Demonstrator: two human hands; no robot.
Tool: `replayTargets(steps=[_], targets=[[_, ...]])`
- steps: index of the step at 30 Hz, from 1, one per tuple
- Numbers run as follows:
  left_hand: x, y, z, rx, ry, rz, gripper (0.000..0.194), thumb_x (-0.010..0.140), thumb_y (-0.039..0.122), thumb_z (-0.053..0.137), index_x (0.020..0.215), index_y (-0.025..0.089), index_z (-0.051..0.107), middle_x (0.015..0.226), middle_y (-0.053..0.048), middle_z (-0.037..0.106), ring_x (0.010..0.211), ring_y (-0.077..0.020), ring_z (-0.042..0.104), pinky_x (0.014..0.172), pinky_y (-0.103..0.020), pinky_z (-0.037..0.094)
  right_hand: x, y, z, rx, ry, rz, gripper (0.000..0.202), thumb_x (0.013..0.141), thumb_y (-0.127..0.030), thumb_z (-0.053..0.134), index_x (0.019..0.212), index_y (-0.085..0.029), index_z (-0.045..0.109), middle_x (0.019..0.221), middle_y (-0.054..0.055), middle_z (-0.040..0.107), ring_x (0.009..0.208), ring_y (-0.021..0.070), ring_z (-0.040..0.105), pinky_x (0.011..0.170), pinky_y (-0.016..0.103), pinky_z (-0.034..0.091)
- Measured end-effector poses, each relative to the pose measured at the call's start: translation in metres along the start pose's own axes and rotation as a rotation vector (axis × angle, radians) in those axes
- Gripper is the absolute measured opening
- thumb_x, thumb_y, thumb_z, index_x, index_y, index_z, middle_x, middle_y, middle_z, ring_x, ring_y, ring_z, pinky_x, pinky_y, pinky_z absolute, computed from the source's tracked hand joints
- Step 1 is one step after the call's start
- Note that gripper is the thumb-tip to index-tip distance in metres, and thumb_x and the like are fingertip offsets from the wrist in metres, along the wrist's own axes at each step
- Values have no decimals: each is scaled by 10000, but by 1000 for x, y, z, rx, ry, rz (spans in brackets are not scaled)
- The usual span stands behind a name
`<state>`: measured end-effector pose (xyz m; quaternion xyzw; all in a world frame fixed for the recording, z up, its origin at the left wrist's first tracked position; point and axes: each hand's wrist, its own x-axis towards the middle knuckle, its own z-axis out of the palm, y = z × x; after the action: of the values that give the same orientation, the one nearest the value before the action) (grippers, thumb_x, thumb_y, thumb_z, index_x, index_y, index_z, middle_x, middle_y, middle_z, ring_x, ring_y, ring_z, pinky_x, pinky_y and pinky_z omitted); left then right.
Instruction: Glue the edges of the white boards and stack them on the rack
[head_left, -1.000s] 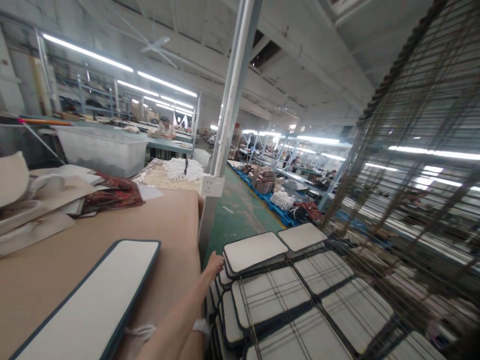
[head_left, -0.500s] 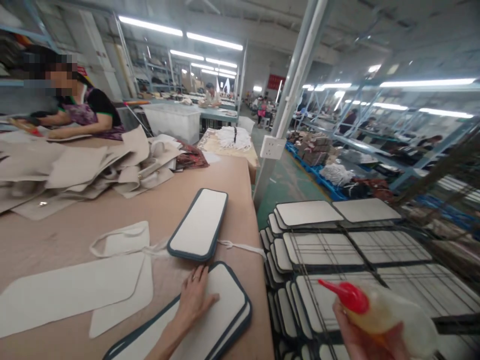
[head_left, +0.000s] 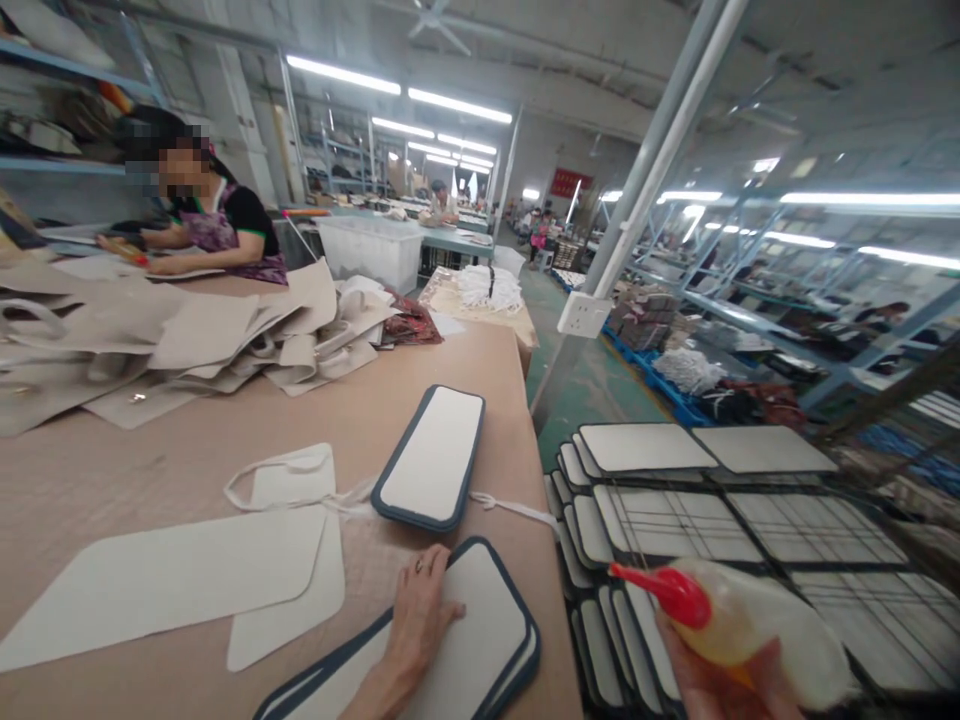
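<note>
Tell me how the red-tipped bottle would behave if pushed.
The bottle would probably roll, given its rounded sides. It looks translucent and plastic, so may give when squeezed. The slender red nozzle juts out and could snag.

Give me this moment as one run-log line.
left hand: resting on dark-edged panels | right hand: holding red-nozzled bottle | table: another panel, white cord | beside table: racked panels

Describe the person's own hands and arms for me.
The left hand wears a ring on one finger, and no sleeve shows on its forearm. The right hand is partly hidden; no ring can be made out on it. Neither wears a glove.
</note>
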<state>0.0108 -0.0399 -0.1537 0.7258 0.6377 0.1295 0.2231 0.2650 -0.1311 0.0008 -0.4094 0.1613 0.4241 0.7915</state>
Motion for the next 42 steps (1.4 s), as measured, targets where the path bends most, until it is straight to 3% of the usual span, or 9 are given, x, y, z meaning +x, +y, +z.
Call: replayTargets(steps=[5,12,17,21,26,32,37,40,42], targets=[[-18,10,-1,-148,-43,103,493,810,55,514,1290,163,549,1254,-106,621,1151,-212,588,976,-324,458,-22,8,23,12,96,-64,266,840,-313,617,1082,-225,682,935,34,743,727,213,708,531,315,608],[-28,17,26,12,-194,168,478,777,-7,511,1165,223,670,1308,-56,612,1195,-220,559,1001,-308,446,-27,3,30,-15,0,-72,256,750,-272,677,999,-227,712,854,22,740,660,173,686,589,251,579],[-38,16,28,77,-195,203,454,799,23,506,1185,202,664,1205,-75,650,1131,-264,546,954,-378,443,-21,-2,19,-123,-47,-136,317,617,-295,762,927,-242,722,926,18,735,929,203,675,965,360,453],[-50,17,26,68,-231,206,405,806,79,532,1182,172,648,1269,-90,599,1186,-260,492,1002,-358,402,-17,-4,15,-103,-48,-141,227,705,-328,714,917,-247,719,887,1,735,930,191,668,1067,399,336],[-49,21,18,66,-257,169,404,727,57,558,1105,165,651,1247,-89,582,1138,-250,509,975,-352,411,-13,-6,14,-32,-9,-67,195,845,-230,564,970,-225,713,871,-4,734,793,126,679,933,266,460],[-53,15,16,17,-128,265,701,683,1,542,1350,210,499,1322,-103,561,1204,-265,486,1000,-394,404,-13,-7,19,-3,12,-41,209,846,-215,550,989,-227,701,832,3,733,647,158,677,599,268,586],[-66,17,17,-7,-103,279,418,697,49,613,1057,257,659,1132,-50,686,1059,-257,598,913,-355,451,-7,-8,20,7,93,19,243,760,-158,583,960,-233,697,725,-5,722,606,159,662,524,220,574],[-67,27,1,-15,-191,258,428,743,53,567,1082,296,663,1025,-14,733,954,-226,655,880,-314,457,-1,-12,13,-51,31,-15,248,673,-215,695,920,-235,706,774,8,734,645,168,670,558,225,578],[-60,36,-25,-13,-213,279,411,782,76,529,1093,299,679,1042,-22,734,964,-229,659,845,-294,464,-1,-17,10,-146,-98,-133,284,600,-267,778,876,-236,716,810,20,739,655,173,676,597,238,581]])
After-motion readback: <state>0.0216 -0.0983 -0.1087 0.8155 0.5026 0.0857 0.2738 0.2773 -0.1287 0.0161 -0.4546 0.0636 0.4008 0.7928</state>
